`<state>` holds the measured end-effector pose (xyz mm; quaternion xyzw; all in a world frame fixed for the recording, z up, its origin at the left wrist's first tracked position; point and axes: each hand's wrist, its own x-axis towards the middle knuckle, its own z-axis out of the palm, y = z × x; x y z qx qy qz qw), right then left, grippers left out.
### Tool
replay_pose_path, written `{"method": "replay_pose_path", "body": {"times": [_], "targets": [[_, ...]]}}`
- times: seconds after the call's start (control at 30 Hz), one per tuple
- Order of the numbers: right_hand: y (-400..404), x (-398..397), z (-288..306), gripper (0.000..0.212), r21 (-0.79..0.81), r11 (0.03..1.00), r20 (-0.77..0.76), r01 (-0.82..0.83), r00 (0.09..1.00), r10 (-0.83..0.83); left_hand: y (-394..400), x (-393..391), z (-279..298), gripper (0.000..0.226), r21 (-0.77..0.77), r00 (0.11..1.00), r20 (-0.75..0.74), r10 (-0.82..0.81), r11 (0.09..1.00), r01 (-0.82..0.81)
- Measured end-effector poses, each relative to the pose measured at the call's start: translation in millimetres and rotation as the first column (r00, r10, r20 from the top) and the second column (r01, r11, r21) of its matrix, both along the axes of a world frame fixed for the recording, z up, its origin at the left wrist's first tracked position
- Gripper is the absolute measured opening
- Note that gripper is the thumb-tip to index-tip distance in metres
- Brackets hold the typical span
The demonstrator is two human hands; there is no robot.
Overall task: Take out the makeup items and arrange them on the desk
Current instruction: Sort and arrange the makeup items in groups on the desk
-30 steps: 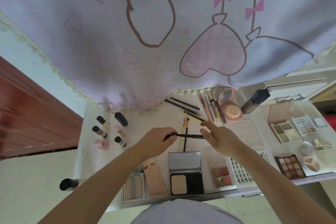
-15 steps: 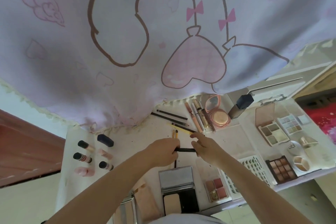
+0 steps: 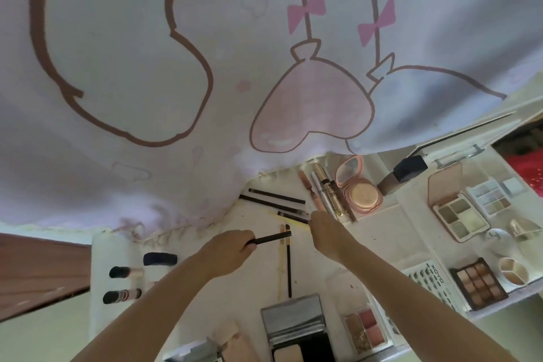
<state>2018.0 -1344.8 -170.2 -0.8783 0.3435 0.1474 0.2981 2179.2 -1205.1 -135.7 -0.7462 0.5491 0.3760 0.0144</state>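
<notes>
Sorting slim pencils mid-arrangement: left hand (image 3: 227, 253) gripping a dark pencil (image 3: 269, 238) just above the worktop (image 3: 379, 232), right hand (image 3: 324, 229) pinching another pencil (image 3: 292, 216) beyond it; next, probably laying each parallel beside those already placed.

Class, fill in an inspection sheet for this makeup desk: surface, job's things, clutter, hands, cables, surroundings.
Surface: white desk, speckled with small dark marks.
Job's things: dark pencil in the left hand; pencils at the back; brushes mid-desk; tubes beside a pink compact; palettes to the right; small bottles at left.
Clutter: nothing seen.
Hands: left hand grips the pencil; right hand pinches another pencil's end.
Cables: nothing seen.
Surroundings: printed cloth hangs behind; brown panel at left.
</notes>
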Motion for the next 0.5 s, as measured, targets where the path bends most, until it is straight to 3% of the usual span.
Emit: {"method": "replay_pose_path", "body": {"times": [0.2, 0.3, 0.5], "targets": [[-7, 33, -17, 0.04, -0.116, 0.99, 0.154, -0.078, 0.984, 0.095, 12, 25, -8, 0.017, 0.009, 0.995, -0.009, 0.104, 0.995, -0.104], [7, 35, -28, 0.051, -0.067, 0.99, 0.1, -0.125, 0.986, 0.131, 16, 33, -8, 0.018, -0.01, 0.992, 0.0, 0.126, 0.992, -0.126], [52, 39, -31, 0.049, 0.04, 0.997, 0.167, -0.072, 0.984, 0.065, 15, 41, -9, 0.015, -0.064, 0.982, 0.029, 0.187, 0.981, -0.184]]}}
